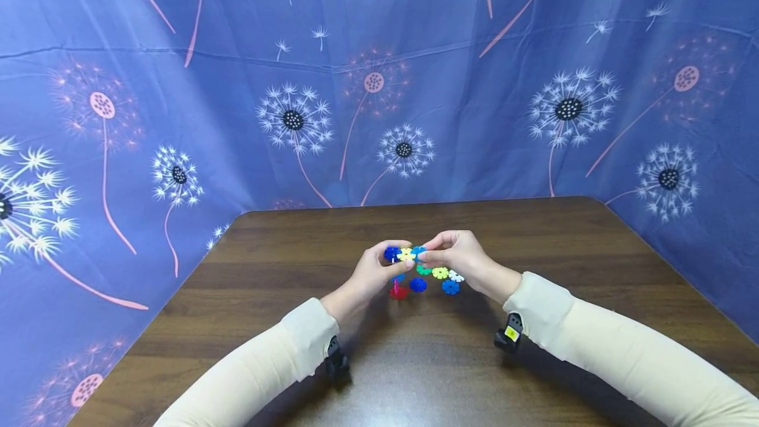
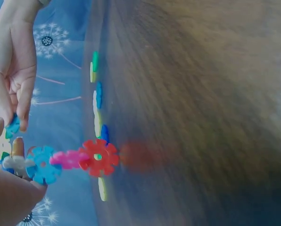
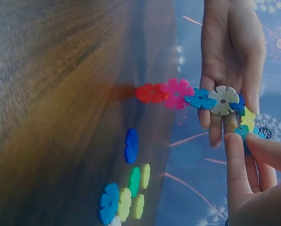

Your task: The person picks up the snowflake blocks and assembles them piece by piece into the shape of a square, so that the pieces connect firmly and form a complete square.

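A chain of flower-shaped plastic snowflake discs hangs between my hands above the table. Its red disc [image 3: 152,93] is lowest, followed by a pink disc [image 3: 177,93], a light blue disc [image 3: 200,98], a white disc [image 3: 223,100] and a dark blue disc, which turns into a yellow disc [image 1: 406,254]. My left hand [image 1: 370,273] holds the chain near the dark blue disc [image 1: 391,254], thumb in front and fingers behind. Between thumb and index finger, my right hand [image 1: 468,262] pinches the light blue end disc [image 1: 418,252], which touches the yellow one.
Several loose discs lie on the brown wooden table [image 1: 427,361] below the hands: dark blue [image 1: 418,284], blue [image 1: 450,287], yellow [image 1: 440,273], green [image 3: 135,181] and white [image 1: 456,276]. A blue dandelion-print curtain [image 1: 474,84] hangs behind the table.
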`<state>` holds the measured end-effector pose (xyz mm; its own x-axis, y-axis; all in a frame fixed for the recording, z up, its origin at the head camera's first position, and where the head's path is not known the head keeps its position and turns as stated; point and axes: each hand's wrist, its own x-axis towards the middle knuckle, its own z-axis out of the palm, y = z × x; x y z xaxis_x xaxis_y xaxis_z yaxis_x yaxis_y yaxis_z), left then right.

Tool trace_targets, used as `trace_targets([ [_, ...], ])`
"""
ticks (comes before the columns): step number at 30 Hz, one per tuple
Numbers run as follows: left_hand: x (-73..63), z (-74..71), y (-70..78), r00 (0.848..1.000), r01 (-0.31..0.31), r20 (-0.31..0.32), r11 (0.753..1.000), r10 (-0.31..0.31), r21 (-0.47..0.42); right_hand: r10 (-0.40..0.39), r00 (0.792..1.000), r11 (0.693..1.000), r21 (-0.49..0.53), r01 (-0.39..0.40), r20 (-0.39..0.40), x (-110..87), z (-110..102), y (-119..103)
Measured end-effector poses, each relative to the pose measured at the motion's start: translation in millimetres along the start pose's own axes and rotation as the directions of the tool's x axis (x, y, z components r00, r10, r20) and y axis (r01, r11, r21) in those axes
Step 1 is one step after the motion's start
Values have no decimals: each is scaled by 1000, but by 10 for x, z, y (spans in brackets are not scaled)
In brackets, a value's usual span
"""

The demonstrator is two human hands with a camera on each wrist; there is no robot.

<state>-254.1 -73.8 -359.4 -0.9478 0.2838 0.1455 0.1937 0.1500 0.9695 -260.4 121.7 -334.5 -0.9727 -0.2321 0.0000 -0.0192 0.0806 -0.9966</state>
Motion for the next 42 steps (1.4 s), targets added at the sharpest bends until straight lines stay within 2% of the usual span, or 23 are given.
trace_targets([
  [3, 12, 18, 32, 1000, 16, 0, 1000, -16, 8, -10, 1000, 1000, 0, 10, 11, -12, 19, 9],
  [8, 23, 41, 80, 998, 65, -27, 997, -64, 42, -28, 1000, 996, -86, 27, -8, -27, 14, 11],
  [9, 3, 47, 130, 997, 73, -30, 996, -72, 46, -25, 1000, 995, -99, 24, -13, -28, 11, 8],
  [15, 7, 76, 150, 992, 103, -83, 993, -98, 65, -40, 998, 991, -123, 45, 40, -33, -46, 26],
  [16, 26, 76, 110, 991, 104, -90, 993, -98, 64, -43, 998, 990, -129, 50, 52, -36, -67, 31],
  [21, 19, 76, 100, 990, 97, -105, 995, -93, 36, -32, 995, 986, -159, 47, 95, -44, -223, 47],
  [26, 9, 69, 84, 989, 94, -120, 995, -90, 27, -14, 997, 984, -175, 28, 79, -33, -387, 63],
  [33, 0, 71, 85, 986, 116, -120, 993, -113, 13, -17, 999, 955, -295, 28, 39, -4, -551, 97],
  [38, -3, 67, 88, 987, 114, -115, 993, -114, -4, -25, 999, 914, -403, 36, 32, 15, -677, 120],
  [42, 8, 64, 72, 987, 112, -115, 994, -112, -11, 1, 1000, 894, -449, 10, 26, 30, -783, 150],
])
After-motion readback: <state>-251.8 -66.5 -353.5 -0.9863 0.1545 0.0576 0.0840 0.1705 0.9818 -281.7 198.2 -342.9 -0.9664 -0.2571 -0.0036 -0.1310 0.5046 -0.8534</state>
